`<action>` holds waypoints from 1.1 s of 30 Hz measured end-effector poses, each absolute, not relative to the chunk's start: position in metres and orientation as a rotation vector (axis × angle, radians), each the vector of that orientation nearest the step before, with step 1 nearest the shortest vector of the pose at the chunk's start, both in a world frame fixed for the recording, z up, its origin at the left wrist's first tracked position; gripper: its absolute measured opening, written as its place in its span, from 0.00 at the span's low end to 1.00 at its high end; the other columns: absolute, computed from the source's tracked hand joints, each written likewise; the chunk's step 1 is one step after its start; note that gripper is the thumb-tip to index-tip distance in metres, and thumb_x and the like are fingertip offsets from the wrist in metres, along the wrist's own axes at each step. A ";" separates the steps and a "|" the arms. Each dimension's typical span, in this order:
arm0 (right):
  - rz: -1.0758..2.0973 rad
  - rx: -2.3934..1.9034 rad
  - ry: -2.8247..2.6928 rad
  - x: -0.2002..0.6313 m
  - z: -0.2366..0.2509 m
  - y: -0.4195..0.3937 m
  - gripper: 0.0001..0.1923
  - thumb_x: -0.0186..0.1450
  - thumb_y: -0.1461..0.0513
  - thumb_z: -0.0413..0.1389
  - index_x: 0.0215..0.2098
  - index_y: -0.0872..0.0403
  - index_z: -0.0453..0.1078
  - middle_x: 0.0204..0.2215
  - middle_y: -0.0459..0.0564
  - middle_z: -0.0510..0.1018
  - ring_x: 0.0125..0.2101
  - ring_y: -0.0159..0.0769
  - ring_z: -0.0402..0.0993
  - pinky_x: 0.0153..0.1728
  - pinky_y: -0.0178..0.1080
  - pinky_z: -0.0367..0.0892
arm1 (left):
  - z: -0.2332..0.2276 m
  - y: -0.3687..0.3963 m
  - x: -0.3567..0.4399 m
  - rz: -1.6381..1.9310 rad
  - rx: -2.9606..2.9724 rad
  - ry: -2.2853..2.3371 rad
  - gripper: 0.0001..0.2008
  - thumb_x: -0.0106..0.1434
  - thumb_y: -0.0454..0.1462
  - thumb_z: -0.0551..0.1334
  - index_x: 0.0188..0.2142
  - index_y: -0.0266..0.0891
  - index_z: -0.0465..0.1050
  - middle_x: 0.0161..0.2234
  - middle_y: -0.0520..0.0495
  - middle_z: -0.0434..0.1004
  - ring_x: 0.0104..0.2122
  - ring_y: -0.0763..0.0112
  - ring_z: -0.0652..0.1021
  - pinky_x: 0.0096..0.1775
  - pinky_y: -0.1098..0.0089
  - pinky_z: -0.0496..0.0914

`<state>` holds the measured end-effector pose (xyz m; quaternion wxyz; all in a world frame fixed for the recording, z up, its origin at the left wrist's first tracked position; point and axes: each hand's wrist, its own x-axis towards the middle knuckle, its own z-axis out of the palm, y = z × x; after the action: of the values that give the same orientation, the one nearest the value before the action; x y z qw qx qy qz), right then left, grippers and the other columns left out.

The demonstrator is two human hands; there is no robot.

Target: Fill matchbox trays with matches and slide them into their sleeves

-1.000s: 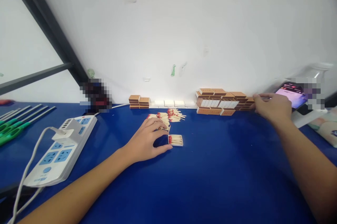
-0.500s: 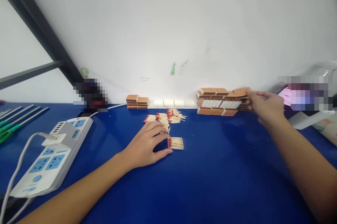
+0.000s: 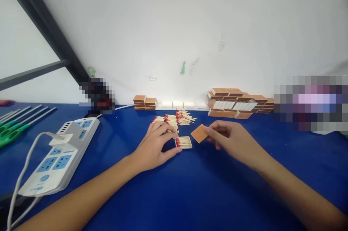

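Observation:
My left hand [image 3: 156, 146] rests on the blue table with thumb and forefinger pinching the left end of a white matchbox tray [image 3: 187, 144]. Red-headed matches lie in the tray. Just to its right, my right hand [image 3: 231, 138] pinches an orange matchbox sleeve [image 3: 199, 134] by its right edge, tilted and apart from the tray. Piles of loose matches [image 3: 185, 117] lie beyond my left hand, partly hidden by its fingers.
Along the wall stand a small stack of matchboxes [image 3: 140, 99], a row of white trays [image 3: 178, 104] and a larger stack of matchbox sleeves [image 3: 225, 92]. At left are a power strip [image 3: 69, 167] with a white cable and green-handled tools [image 3: 13, 133].
My right hand has come from the sleeve stack on the right to beside the tray, bringing an orange sleeve. My left hand stays at the tray's left end. The view has shifted slightly.

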<state>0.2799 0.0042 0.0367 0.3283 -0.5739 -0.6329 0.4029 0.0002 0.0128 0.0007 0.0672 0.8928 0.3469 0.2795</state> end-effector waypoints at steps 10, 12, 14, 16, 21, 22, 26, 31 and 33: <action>1.210 -1.383 -1.697 0.277 0.013 0.007 0.26 0.67 0.39 0.59 0.39 0.54 0.73 0.29 0.50 0.81 0.21 0.30 0.72 0.16 0.31 0.63 | 0.001 0.014 -0.002 0.979 2.650 1.106 0.18 0.70 0.45 0.68 0.56 0.42 0.76 0.45 0.46 0.83 0.47 0.59 0.74 0.52 0.55 0.66; 1.225 -1.333 -1.682 0.277 0.012 0.007 0.26 0.67 0.39 0.60 0.44 0.53 0.71 0.34 0.51 0.83 0.23 0.32 0.76 0.17 0.31 0.64 | 0.001 0.014 -0.002 1.011 2.656 1.094 0.18 0.71 0.45 0.67 0.56 0.42 0.75 0.45 0.46 0.83 0.47 0.59 0.74 0.52 0.56 0.67; 1.213 -1.297 -1.659 0.277 0.011 0.007 0.29 0.68 0.40 0.60 0.54 0.52 0.67 0.35 0.51 0.83 0.24 0.34 0.78 0.17 0.32 0.66 | 0.001 0.014 -0.002 1.054 2.666 1.082 0.17 0.71 0.45 0.67 0.55 0.41 0.75 0.46 0.45 0.83 0.48 0.59 0.74 0.53 0.55 0.67; 1.201 -1.272 -1.655 0.277 0.013 0.006 0.32 0.69 0.41 0.59 0.62 0.51 0.63 0.35 0.51 0.83 0.25 0.35 0.79 0.18 0.32 0.67 | 0.000 0.014 -0.003 1.081 2.663 1.086 0.17 0.71 0.44 0.67 0.56 0.41 0.75 0.47 0.45 0.82 0.49 0.58 0.74 0.53 0.55 0.68; 1.274 -1.224 -1.707 0.274 0.014 0.003 0.36 0.71 0.43 0.57 0.69 0.52 0.63 0.36 0.53 0.83 0.25 0.35 0.79 0.19 0.34 0.69 | -0.001 0.015 -0.003 1.169 2.642 1.099 0.18 0.70 0.44 0.68 0.55 0.40 0.75 0.47 0.43 0.82 0.49 0.57 0.74 0.53 0.54 0.70; 1.271 -1.213 -1.709 0.273 0.014 0.002 0.36 0.71 0.43 0.58 0.70 0.52 0.63 0.36 0.53 0.83 0.26 0.35 0.79 0.19 0.34 0.70 | -0.002 0.015 -0.003 1.193 2.639 1.089 0.18 0.70 0.44 0.68 0.55 0.40 0.75 0.48 0.43 0.82 0.50 0.57 0.74 0.53 0.53 0.70; 1.252 -1.177 -1.699 0.269 0.010 0.001 0.37 0.73 0.43 0.55 0.72 0.52 0.62 0.38 0.53 0.82 0.25 0.34 0.78 0.19 0.35 0.72 | -0.001 0.014 -0.002 1.202 2.619 1.017 0.18 0.69 0.44 0.69 0.56 0.41 0.76 0.48 0.43 0.83 0.50 0.57 0.74 0.54 0.53 0.72; 1.326 -1.132 -1.676 0.259 0.009 -0.007 0.37 0.75 0.43 0.52 0.74 0.54 0.60 0.37 0.53 0.80 0.25 0.32 0.78 0.19 0.34 0.71 | 0.001 0.011 0.001 1.205 2.588 0.972 0.18 0.68 0.45 0.69 0.54 0.42 0.78 0.45 0.45 0.84 0.47 0.58 0.76 0.52 0.53 0.72; 1.367 -1.095 -1.681 0.254 0.009 -0.013 0.37 0.76 0.43 0.51 0.75 0.53 0.58 0.37 0.53 0.80 0.26 0.33 0.78 0.20 0.34 0.72 | 0.001 0.010 0.002 1.236 2.541 0.936 0.21 0.65 0.47 0.71 0.54 0.43 0.78 0.43 0.46 0.84 0.46 0.59 0.77 0.52 0.54 0.72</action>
<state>0.2544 -0.0126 0.0090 0.3495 -0.4228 -0.6488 0.5275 0.0024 0.0099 0.0008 0.0825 0.8507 0.3134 0.4138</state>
